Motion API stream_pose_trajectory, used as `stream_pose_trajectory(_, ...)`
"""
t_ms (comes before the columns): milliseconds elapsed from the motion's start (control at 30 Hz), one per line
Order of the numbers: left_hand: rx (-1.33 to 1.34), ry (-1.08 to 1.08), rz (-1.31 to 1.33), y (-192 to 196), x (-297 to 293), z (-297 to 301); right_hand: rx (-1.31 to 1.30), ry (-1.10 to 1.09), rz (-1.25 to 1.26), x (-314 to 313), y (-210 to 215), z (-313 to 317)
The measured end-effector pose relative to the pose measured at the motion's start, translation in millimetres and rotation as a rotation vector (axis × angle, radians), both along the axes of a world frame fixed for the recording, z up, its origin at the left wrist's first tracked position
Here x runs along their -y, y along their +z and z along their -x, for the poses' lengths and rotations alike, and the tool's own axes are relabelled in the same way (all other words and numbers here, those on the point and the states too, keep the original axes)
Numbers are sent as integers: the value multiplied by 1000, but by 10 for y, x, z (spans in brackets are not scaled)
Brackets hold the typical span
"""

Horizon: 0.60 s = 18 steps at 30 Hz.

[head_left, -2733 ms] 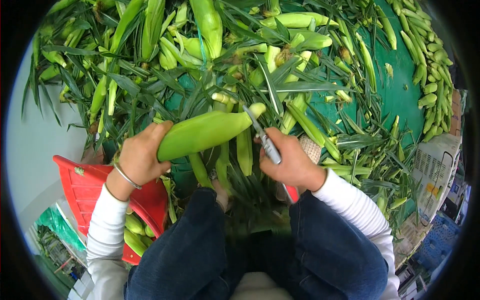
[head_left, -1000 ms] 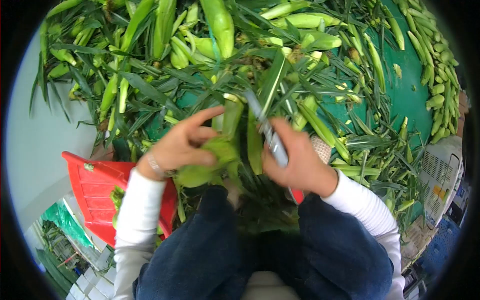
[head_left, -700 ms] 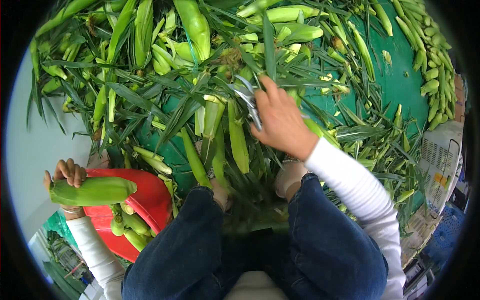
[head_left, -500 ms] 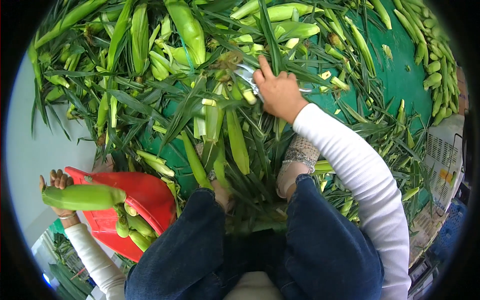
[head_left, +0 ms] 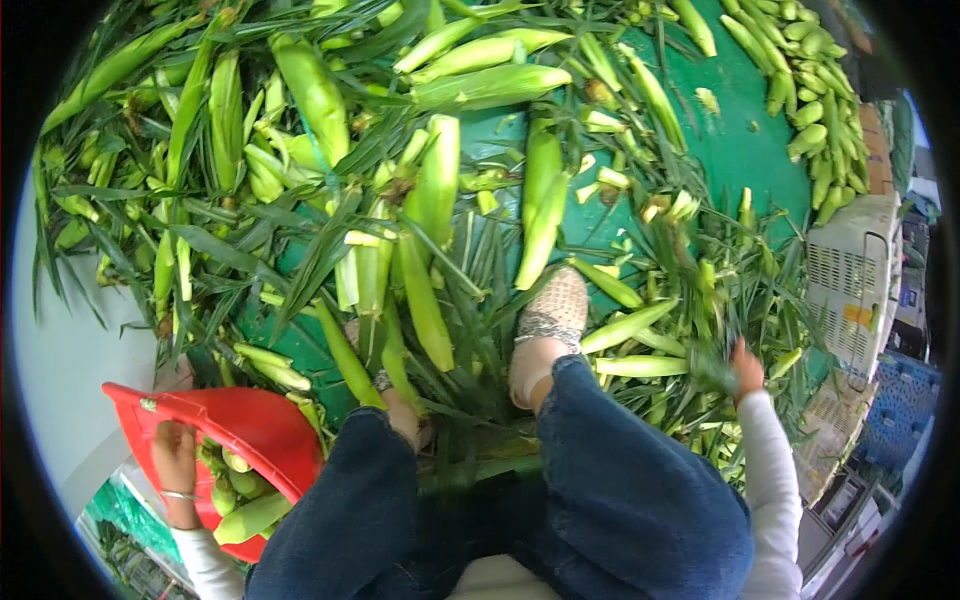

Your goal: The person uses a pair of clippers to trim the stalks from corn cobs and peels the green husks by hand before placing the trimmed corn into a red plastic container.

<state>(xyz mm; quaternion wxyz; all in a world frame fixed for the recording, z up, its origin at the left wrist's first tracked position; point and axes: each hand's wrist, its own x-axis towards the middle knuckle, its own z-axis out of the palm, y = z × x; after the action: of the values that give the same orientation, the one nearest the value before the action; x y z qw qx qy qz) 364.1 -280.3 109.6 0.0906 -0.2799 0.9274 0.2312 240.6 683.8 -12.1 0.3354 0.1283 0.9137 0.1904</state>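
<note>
My left hand (head_left: 175,460) is at the near left part of a red plastic bucket (head_left: 243,412), its fingers loosely bent with nothing seen in them. Inside the bucket lie several green corn ears in husk, one of them, a large ear (head_left: 250,518), near its lower side. Far to the right, my right hand (head_left: 747,372) is closed beside a heap of cut corn leaves (head_left: 690,290). Blurred green leaves are at its fingers, and what it grips cannot be made out. Between my feet and beyond, unhusked corn ears (head_left: 425,305) lie among long leaves.
A thick pile of corn ears and leaves (head_left: 215,240) covers the far left of the green floor sheet (head_left: 750,150). More ears (head_left: 825,120) are stacked at the far right, beside a white slotted crate (head_left: 850,265) and a blue crate (head_left: 905,405). My shoe (head_left: 555,305) stands mid-floor.
My left hand has let the large ear down into the bucket. My right hand has swung from the middle pile to the right-hand leaf heap; the pruning shears seen in it before cannot be made out now.
</note>
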Motion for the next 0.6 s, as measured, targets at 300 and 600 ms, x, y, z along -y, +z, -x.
stream_pose_trajectory(300, 160, -1147, -118, 104, -2896, 3168, 185, -679, -223, -165, 1636, -1364)
stream_pose_trajectory(600, -38, -243, -419, -2316, -4523, 3916, -520, -336, 722, 2411, 1408, 703)
